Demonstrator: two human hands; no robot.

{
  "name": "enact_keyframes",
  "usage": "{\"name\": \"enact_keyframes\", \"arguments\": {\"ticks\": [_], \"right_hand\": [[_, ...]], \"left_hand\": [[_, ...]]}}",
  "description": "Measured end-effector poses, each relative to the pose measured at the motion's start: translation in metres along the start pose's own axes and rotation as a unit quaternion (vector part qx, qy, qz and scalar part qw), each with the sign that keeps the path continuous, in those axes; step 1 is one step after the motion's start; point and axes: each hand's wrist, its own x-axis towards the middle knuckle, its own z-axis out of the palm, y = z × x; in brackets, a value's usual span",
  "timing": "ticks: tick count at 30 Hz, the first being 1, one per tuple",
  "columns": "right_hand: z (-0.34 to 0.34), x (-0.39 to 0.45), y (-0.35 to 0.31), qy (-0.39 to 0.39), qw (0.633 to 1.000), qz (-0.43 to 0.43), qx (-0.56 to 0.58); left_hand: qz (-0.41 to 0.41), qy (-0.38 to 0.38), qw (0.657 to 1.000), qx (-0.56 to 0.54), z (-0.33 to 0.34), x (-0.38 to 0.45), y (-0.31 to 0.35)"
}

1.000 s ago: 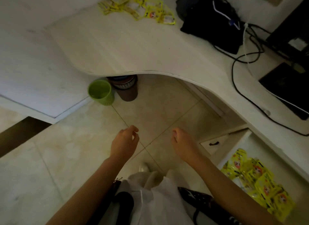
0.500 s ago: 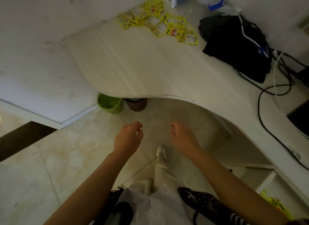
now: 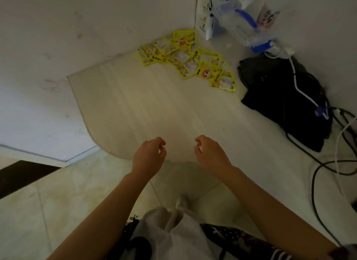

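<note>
My left hand [image 3: 148,157] and my right hand [image 3: 210,155] hover side by side over the near curved edge of a pale wooden desk [image 3: 146,109]. Both hold nothing and their fingers hang loosely curled. A scatter of yellow packets [image 3: 187,59] lies at the far end of the desk, well beyond both hands. Bare desk top separates the hands from the packets.
A black bag [image 3: 286,103] lies on the desk at the right with white and black cables [image 3: 316,167] trailing from it. A clear plastic bag [image 3: 243,18] stands in the far corner. A white wall [image 3: 58,47] bounds the left. Tiled floor [image 3: 58,201] lies below.
The view has risen and moved toward the desk. Both hands now hang over the desk edge instead of the floor. The green bin and the open drawer have left the view.
</note>
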Motion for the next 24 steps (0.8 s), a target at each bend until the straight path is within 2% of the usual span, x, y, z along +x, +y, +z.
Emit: {"name": "enact_keyframes", "arguments": {"ticks": [8, 24], "right_hand": [[-0.033, 0.079, -0.006, 0.016, 1.000, 0.012, 0.004], [-0.083, 0.198, 0.003, 0.048, 0.996, 0.075, 0.015]], "left_hand": [[0.028, -0.015, 0.999, 0.003, -0.013, 0.091, 0.012], [0.077, -0.105, 0.991, 0.024, -0.034, 0.261, 0.041]]}}
